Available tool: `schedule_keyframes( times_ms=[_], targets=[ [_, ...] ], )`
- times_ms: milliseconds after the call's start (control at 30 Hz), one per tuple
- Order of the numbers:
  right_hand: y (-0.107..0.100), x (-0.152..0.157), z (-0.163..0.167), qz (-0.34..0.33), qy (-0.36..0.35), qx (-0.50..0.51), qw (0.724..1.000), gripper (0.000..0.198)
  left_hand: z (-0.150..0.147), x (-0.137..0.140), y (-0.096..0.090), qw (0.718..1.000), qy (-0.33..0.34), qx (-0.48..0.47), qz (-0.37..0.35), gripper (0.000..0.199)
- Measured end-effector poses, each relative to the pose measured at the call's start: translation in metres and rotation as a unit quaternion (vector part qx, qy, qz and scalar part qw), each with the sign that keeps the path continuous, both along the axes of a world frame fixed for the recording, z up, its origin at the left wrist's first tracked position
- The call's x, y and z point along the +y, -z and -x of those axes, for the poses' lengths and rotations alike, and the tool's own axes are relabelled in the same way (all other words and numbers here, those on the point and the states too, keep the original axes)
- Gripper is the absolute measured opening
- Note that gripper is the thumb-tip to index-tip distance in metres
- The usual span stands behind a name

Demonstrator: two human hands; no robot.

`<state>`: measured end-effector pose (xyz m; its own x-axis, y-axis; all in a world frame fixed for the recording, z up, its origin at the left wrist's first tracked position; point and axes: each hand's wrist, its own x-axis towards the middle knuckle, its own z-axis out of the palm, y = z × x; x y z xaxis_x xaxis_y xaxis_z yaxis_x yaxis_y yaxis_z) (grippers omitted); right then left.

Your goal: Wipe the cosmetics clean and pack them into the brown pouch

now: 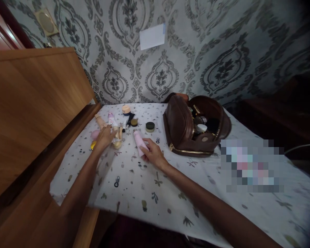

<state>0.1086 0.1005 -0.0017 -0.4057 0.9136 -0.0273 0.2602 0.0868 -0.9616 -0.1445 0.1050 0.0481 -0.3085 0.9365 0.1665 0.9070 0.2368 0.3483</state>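
Observation:
My right hand [154, 154] is closed around a pale pink tube [138, 142], which slants with its narrow end toward the wall. Over a cluster of cosmetics, my left hand [105, 137] has its fingers stretched out; whether they touch anything beneath is unclear. Beside that hand lie a beige tube [100, 120], a white and pink tube [111, 119], a pink sponge [94, 134] and a yellow item [93, 145]. A yellowish round item [117, 144] rests just right of its fingers. Farther back are a peach-lidded jar [126, 110] and a black tube [130, 119].
An unzipped brown leather bag [179, 120] stands to the right, with several items inside. A dark-lidded jar [150, 126] and a small olive pot [134, 122] sit mid-table. Wooden furniture [36, 113] borders the left side. A patterned cloth [129, 189] covers the table against the wall.

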Motion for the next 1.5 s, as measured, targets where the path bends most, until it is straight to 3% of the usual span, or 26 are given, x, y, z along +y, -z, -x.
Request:
schedule_keyframes(
  times_ms=[100, 233, 400, 500, 633, 733, 767, 833, 933, 1067, 1233, 1300, 1367, 1500],
  targets=[
    [-0.010, -0.007, -0.002, -0.094, -0.003, -0.150, 0.984, 0.040, 0.002, 0.015, 0.006, 0.996, -0.007, -0.022, 0.086, 0.058],
    [-0.021, -0.013, -0.006, -0.153, 0.003, -0.304, 0.940, 0.040, 0.013, 0.038, 0.003, 0.990, -0.002, -0.093, 0.110, 0.080],
    [-0.026, -0.019, -0.011, -0.161, -0.004, -0.368, 0.916, 0.038, 0.016, 0.046, -0.004, 0.986, -0.025, -0.138, 0.086, 0.083],
    [-0.026, -0.022, -0.017, -0.168, 0.007, -0.372, 0.913, 0.037, 0.011, 0.041, -0.010, 0.984, -0.043, -0.159, 0.061, 0.074],
    [-0.023, -0.025, -0.025, -0.176, 0.024, -0.254, 0.951, 0.036, -0.001, 0.026, -0.027, 0.981, -0.037, -0.189, 0.007, 0.061],
    [-0.023, -0.028, -0.023, -0.099, -0.020, 0.006, 0.995, 0.046, -0.032, 0.004, -0.037, 0.960, 0.029, -0.273, -0.058, 0.066],
    [-0.023, -0.030, -0.021, -0.040, -0.037, 0.105, 0.993, 0.052, -0.048, -0.005, -0.037, 0.949, 0.066, -0.302, -0.063, 0.068],
    [-0.025, -0.036, -0.016, 0.085, -0.051, 0.267, 0.959, 0.058, -0.084, -0.024, -0.032, 0.937, 0.138, -0.310, -0.087, 0.071],
    [-0.026, -0.046, -0.013, 0.189, -0.016, 0.376, 0.907, 0.052, -0.131, -0.047, -0.016, 0.944, 0.203, -0.230, -0.120, 0.075],
    [-0.018, -0.055, -0.020, 0.216, -0.001, 0.402, 0.890, 0.048, -0.153, -0.058, -0.005, 0.956, 0.217, -0.119, -0.157, 0.061],
    [-0.013, -0.053, -0.030, 0.219, -0.039, 0.339, 0.914, 0.060, -0.140, -0.041, -0.017, 0.950, 0.223, -0.090, -0.200, 0.037],
    [-0.015, -0.052, -0.034, 0.215, -0.057, 0.302, 0.927, 0.063, -0.131, -0.032, -0.022, 0.949, 0.224, -0.129, -0.181, 0.035],
    [-0.018, -0.050, -0.039, 0.210, -0.080, 0.276, 0.934, 0.065, -0.119, -0.025, -0.025, 0.942, 0.217, -0.226, -0.120, 0.039],
    [-0.017, -0.047, -0.044, 0.253, -0.151, 0.247, 0.923, 0.060, -0.100, -0.018, -0.018, 0.870, 0.200, -0.447, 0.054, 0.049]
  ],
)
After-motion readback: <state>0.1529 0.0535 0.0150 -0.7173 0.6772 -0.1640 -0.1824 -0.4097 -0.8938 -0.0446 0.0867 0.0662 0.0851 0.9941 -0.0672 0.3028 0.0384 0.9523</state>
